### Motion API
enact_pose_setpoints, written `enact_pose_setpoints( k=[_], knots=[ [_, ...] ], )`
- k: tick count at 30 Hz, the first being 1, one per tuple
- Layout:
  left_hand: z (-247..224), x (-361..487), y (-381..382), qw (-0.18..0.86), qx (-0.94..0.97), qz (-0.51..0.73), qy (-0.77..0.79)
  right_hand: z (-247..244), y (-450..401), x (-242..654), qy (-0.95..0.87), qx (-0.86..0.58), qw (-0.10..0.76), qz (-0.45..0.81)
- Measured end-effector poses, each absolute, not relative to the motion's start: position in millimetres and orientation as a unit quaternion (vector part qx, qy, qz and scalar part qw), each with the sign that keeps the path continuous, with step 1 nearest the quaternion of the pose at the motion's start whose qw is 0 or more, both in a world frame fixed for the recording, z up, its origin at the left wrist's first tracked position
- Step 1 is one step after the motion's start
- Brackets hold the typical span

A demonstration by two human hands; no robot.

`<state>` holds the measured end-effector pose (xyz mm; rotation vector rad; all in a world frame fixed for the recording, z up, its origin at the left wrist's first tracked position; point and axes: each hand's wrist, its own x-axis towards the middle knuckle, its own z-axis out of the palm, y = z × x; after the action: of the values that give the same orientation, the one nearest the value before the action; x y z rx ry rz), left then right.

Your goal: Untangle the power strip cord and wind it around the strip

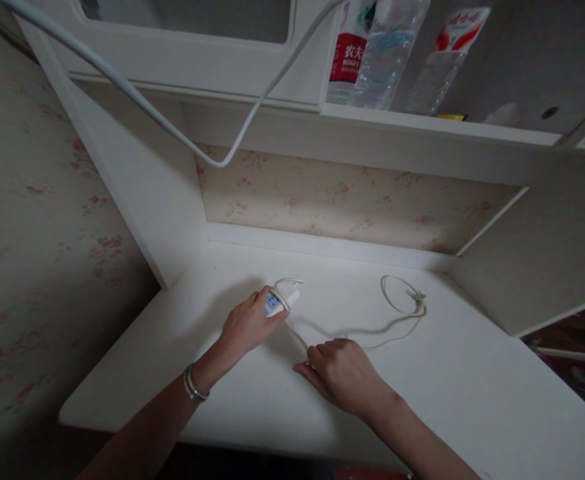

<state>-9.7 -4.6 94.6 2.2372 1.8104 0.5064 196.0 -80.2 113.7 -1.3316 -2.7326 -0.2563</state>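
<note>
My left hand (pixel 248 323) grips a small white and blue power strip (pixel 273 303) above the white desk, left of centre. A loop of pale cord passes around the strip's body. My right hand (pixel 341 373) is closed on the white cord (pixel 297 335), which runs from the strip into my fingers. From there the cord continues along the desk to the right and ends in a loop with a plug (pixel 417 301) lying on the surface.
The white desk (pixel 172 393) has side panels left and right. Above it, a shelf (pixel 442 128) holds clear plastic bottles (pixel 386 60). A thick pale cable (pixel 145 105) hangs in front of the cabinet at upper left. Floral wallpaper covers the walls.
</note>
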Motion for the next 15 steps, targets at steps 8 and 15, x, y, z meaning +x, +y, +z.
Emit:
enact_pose_setpoints(
  k=[8,15],
  knots=[
    [80,-6,-9,0.055,0.788,0.097,0.605,110,-78,203,-0.921,-0.338,0.115,-0.152],
    [81,-11,-8,0.159,0.818,-0.011,0.553,108,-76,218,-0.928,-0.243,0.138,-0.247]
  ],
)
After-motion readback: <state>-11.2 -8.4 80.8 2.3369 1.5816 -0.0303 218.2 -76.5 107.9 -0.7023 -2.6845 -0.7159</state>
